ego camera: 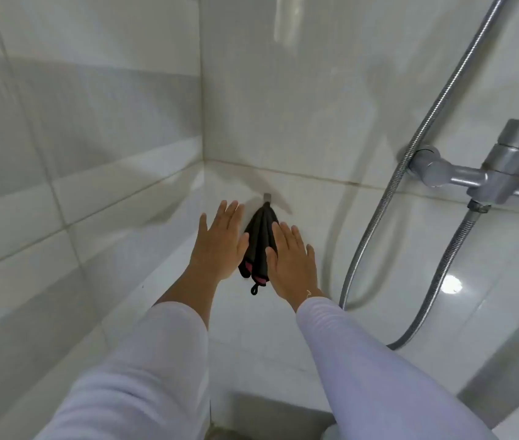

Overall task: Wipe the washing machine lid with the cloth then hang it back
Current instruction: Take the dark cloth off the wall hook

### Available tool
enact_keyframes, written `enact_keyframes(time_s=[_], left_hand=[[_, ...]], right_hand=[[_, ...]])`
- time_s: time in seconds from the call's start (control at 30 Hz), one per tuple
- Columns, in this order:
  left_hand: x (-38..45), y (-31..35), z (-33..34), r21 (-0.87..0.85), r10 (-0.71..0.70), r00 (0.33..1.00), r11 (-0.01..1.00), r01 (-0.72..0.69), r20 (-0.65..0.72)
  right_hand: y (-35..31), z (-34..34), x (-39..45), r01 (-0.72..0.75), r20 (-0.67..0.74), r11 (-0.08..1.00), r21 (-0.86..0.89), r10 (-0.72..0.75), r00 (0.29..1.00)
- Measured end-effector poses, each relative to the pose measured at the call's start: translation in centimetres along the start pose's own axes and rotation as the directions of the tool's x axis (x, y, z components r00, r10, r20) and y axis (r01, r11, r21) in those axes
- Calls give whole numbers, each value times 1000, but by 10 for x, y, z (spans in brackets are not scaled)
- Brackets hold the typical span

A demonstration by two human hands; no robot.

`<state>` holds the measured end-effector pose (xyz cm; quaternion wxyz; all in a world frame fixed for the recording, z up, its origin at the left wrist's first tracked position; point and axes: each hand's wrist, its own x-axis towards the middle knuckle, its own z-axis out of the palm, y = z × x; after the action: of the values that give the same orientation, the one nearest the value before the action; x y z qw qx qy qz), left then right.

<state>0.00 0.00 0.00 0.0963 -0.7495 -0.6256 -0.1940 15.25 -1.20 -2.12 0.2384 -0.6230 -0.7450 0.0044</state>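
Note:
A dark cloth [259, 242] with pink trim and a small black loop at its bottom hangs from a small metal hook [267, 197] on the white tiled wall, near the corner. My left hand [220, 242] is flat and spread just left of the cloth. My right hand [290, 265] is flat and spread just to its right, its fingers overlapping the cloth's edge. Neither hand grips the cloth. Both arms wear white sleeves. The washing machine lid is out of view.
A chrome shower mixer tap [502, 176] juts from the wall at the right. Its metal hose [379, 217] loops down beside my right arm. White tiled walls meet in a corner [202, 122] behind the hands.

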Motion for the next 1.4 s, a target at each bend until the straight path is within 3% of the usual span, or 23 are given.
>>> enact_keyframes(time_s=[0.13,0.23,0.3,0.37,0.47,0.63,0.8,0.97,1.23,1.33,1.4], left_hand=[[21,1,13,-11,-45,996,999,46,74],[34,5,24,-93,-94,992,990,103,89],[41,8,27,-159,-154,980,972,173,124],[44,12,32,-245,-186,967,943,225,171],[43,18,35,-360,-212,953,890,280,219],[46,14,41,-399,-223,950,868,295,218],[40,5,34,-460,-261,924,808,368,281],[25,-8,19,-478,-291,927,796,372,237],[11,9,-14,-515,-269,947,794,322,178],[9,22,-25,-593,-233,944,736,328,234],[8,27,-31,-679,-209,927,633,372,313]], right_hand=[[11,16,22,28,1,999,45,-28,1000],[16,29,31,104,-115,988,117,-90,989],[19,32,36,112,-151,960,256,-74,986],[20,33,38,67,-132,910,410,-13,991],[23,37,39,48,-143,905,424,14,990],[31,39,39,-108,-28,812,574,151,988],[45,38,37,-149,-27,894,422,176,984],[49,21,27,-172,-84,862,477,239,967],[21,-19,19,-231,74,757,611,236,969],[1,-33,19,-259,163,632,731,207,965],[-11,-41,17,-265,203,583,768,172,964]])
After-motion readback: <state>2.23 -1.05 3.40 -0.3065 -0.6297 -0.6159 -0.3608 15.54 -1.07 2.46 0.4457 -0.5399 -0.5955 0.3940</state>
